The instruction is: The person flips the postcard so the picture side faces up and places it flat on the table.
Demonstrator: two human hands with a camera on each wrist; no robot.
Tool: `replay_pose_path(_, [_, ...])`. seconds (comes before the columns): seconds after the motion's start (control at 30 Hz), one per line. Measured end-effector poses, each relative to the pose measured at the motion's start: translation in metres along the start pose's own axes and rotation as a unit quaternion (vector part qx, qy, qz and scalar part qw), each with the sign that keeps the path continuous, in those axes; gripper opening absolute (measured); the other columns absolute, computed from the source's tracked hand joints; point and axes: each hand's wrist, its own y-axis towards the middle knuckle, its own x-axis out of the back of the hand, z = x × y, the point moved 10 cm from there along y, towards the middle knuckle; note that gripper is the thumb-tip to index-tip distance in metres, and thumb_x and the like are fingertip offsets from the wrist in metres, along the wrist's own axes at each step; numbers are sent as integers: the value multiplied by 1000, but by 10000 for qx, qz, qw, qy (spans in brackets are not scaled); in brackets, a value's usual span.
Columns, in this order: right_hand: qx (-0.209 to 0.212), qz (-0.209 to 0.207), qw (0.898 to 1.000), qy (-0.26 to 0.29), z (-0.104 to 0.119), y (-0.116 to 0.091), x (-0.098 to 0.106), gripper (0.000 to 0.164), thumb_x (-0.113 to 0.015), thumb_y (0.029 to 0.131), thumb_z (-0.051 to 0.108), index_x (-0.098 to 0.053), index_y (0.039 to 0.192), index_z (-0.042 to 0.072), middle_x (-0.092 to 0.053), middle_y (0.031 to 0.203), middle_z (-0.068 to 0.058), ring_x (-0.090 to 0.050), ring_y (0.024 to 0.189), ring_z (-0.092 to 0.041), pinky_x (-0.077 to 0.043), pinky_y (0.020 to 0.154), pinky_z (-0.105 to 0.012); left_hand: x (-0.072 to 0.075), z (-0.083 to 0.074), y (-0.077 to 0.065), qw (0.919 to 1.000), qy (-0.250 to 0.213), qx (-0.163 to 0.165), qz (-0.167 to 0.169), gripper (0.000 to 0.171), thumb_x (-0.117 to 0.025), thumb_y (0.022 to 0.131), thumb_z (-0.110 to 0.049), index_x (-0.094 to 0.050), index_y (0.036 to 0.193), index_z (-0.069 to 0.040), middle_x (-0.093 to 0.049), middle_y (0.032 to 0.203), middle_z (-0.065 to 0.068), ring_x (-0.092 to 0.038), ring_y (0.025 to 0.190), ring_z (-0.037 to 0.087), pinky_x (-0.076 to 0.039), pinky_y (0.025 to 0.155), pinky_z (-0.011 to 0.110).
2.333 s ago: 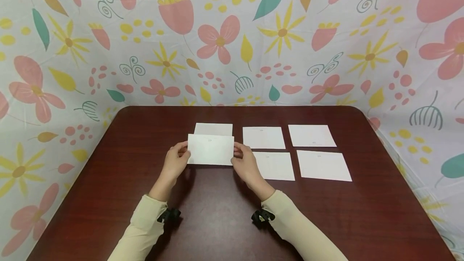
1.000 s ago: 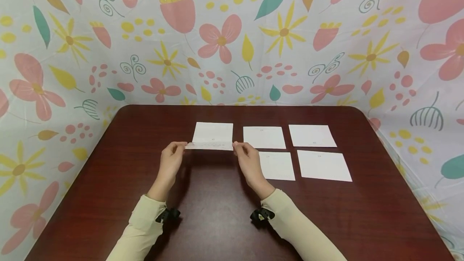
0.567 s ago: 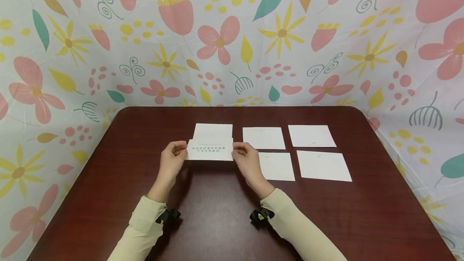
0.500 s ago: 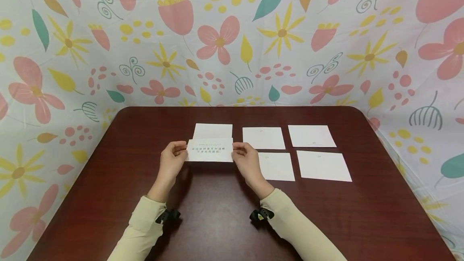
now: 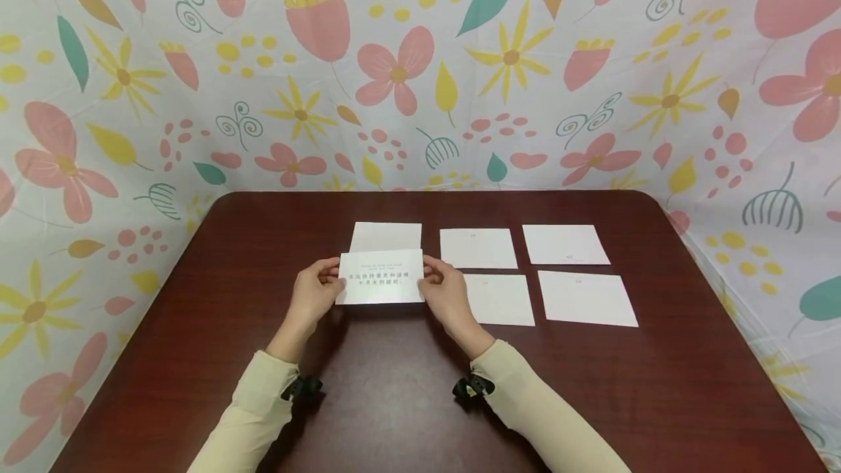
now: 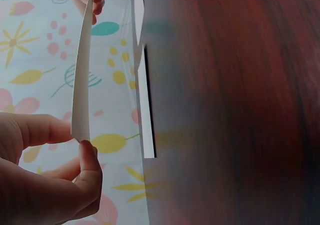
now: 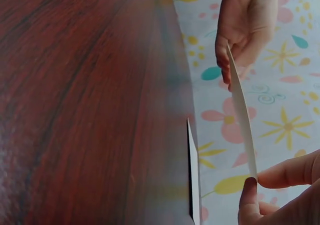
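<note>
1. We see the left hand (image 5: 314, 292) at the left end of the printed card (image 5: 381, 292), its grip pinching the short left edge between thumb and fingers; from here the card lies directly to the right.
2. The blank-looking card at far left (image 5: 386, 236) lies on the table (image 5: 394, 385) just beyond the held one, which hides its near part from our head view.
3. The printed card is held up off the table, its lettered side towards us. Its long axis runs left to right, straight from one hand to the other, so we judge neither hand nearer: this span between the two grips is the relation that matters.
4. The right hand (image 5: 451, 298) pinches the short right edge; from its grip the card lies to the left.
5. Just right of that hand we find the far middle card (image 5: 479, 250) and the near middle card (image 5: 501, 301), the latter partly covered by the hand.
6. Rightmost are the far right card (image 5: 566, 244) and the near right card (image 5: 588, 300), both flat.
</note>
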Motion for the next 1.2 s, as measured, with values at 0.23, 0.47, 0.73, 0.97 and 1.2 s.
replay_pose_path(0.23, [42, 512, 9964, -678, -3, -1, -10, 53, -58, 78, -10, -51, 131, -10, -58, 98, -17, -54, 75, -18, -43, 57, -22, -8, 11, 7, 9981, 460, 70, 395, 41, -67, 79, 6, -57, 119, 10, -59, 98, 21, -55, 81, 23, -44, 64, 22])
replay_pose_path(0.47, [73, 936, 9832, -1564, -12, -1, -20, 59, -57, 74, -9, -48, 132, -11, -58, 92, -15, -54, 72, -19, -45, 62, -28, -12, 18, 11, 9933, 981, 51, 607, 43, -70, 75, 4, -57, 116, 9, -59, 93, 19, -54, 79, 25, -44, 64, 26])
replay_pose_path(0.73, [333, 1139, 9629, -2425, -13, -1, -29, 54, -58, 74, -7, -49, 127, -15, -59, 81, -13, -54, 70, -23, -46, 63, -33, -18, 27, 14, 9841, 1448, 233, 999, 44, -71, 79, 0, -55, 119, 9, -60, 94, 20, -55, 79, 26, -46, 62, 31])
replay_pose_path(0.97, [210, 1117, 9595, -2577, -18, 4, -32, 55, -58, 74, -8, -49, 128, -15, -60, 75, -13, -53, 64, -19, -43, 56, -28, -23, 33, 18, 9792, 1722, 211, 1055, 44, -72, 79, -2, -56, 118, 9, -60, 91, 18, -54, 75, 25, -46, 61, 32])
replay_pose_path(1.2, [44, 1134, 9542, -2768, -19, 6, -34, 57, -58, 73, -8, -47, 129, -15, -57, 69, -12, -47, 57, -17, -36, 51, -24, -24, 32, 19, 9769, 1844, 152, 1066, 45, -74, 78, -2, -56, 118, 9, -60, 91, 18, -54, 74, 26, -47, 61, 33])
